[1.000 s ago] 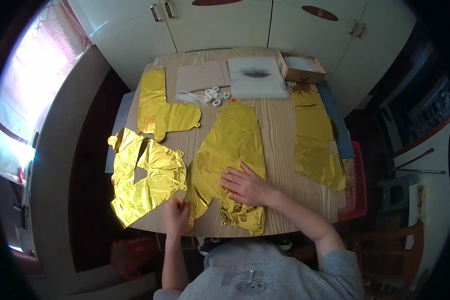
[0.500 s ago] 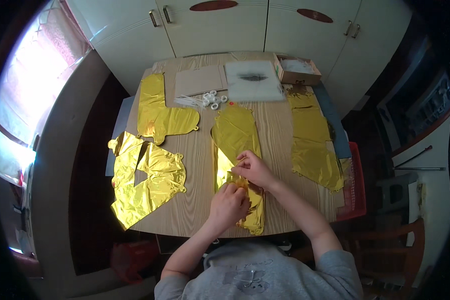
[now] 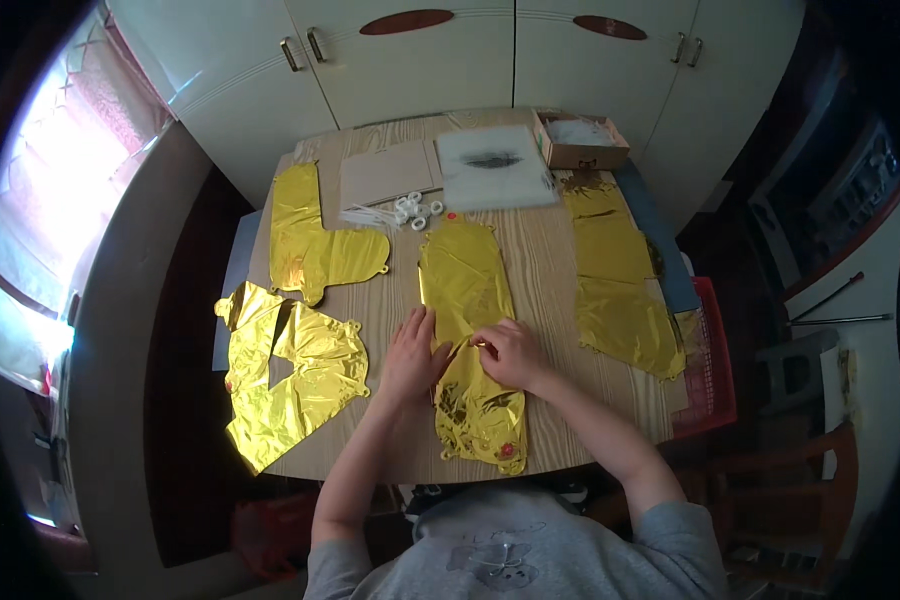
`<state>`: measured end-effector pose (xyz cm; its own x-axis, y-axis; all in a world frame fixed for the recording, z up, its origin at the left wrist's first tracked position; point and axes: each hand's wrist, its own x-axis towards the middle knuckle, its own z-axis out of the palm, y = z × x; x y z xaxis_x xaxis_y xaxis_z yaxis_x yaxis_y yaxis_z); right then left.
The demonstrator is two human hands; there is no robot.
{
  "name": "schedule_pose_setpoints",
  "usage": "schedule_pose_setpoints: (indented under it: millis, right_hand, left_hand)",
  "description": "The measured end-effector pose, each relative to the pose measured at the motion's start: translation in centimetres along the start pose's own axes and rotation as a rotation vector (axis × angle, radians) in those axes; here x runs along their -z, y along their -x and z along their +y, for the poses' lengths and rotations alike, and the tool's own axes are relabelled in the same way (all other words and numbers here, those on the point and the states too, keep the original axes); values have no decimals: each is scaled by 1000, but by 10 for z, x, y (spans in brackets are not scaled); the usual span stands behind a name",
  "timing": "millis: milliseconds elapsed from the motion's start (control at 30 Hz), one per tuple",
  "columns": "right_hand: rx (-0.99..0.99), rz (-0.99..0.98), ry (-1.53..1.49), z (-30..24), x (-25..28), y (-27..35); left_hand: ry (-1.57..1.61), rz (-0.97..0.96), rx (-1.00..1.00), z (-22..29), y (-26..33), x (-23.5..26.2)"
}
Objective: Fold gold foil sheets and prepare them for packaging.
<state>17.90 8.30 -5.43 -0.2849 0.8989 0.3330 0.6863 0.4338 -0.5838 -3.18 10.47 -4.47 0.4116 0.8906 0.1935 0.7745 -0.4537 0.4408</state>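
Note:
A long, flat gold foil balloon (image 3: 465, 285) lies down the middle of the wooden table (image 3: 540, 250). My left hand (image 3: 413, 357) rests flat on its left edge with the fingers spread. My right hand (image 3: 507, 352) pinches the foil at its narrow middle, close beside the left hand. The crumpled lower end of the balloon (image 3: 480, 420) reaches the table's near edge.
More flat gold foil balloons lie at the left (image 3: 315, 250), lower left (image 3: 290, 380) and right (image 3: 615, 290). At the back are small white rings (image 3: 417, 209), a tan sheet (image 3: 385, 172), a white sheet (image 3: 495, 165) and an open cardboard box (image 3: 580, 140). White cupboards stand behind.
The middle foil balloon was wide and spread out; it is now folded narrower. My left hand moved from the table's near edge up beside my right hand on the foil.

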Motion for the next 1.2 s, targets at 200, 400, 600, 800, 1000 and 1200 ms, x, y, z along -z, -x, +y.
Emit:
schedule_pose_setpoints:
  millis: [200, 400, 600, 800, 1000, 1200]
  right_hand:
    - [84, 98, 21, 0, -2, 0]
    - [26, 16, 7, 1, -3, 1]
    - [34, 2, 29, 0, 0, 1]
    - [93, 81, 45, 2, -5, 1]
    - [75, 28, 50, 1, -2, 1]
    - [65, 7, 57, 1, -1, 2]
  left_hand:
    - [-76, -104, -17, -25, -21, -10]
    - [-97, -122, -21, -28, -34, -7]
    - [-99, -122, -26, -35, -40, -4]
    - [-109, -137, -54, -41, -47, -3]
    - [-143, -151, -49, -41, -52, -3]
    - [-163, -149, -58, -40, -51, -5]
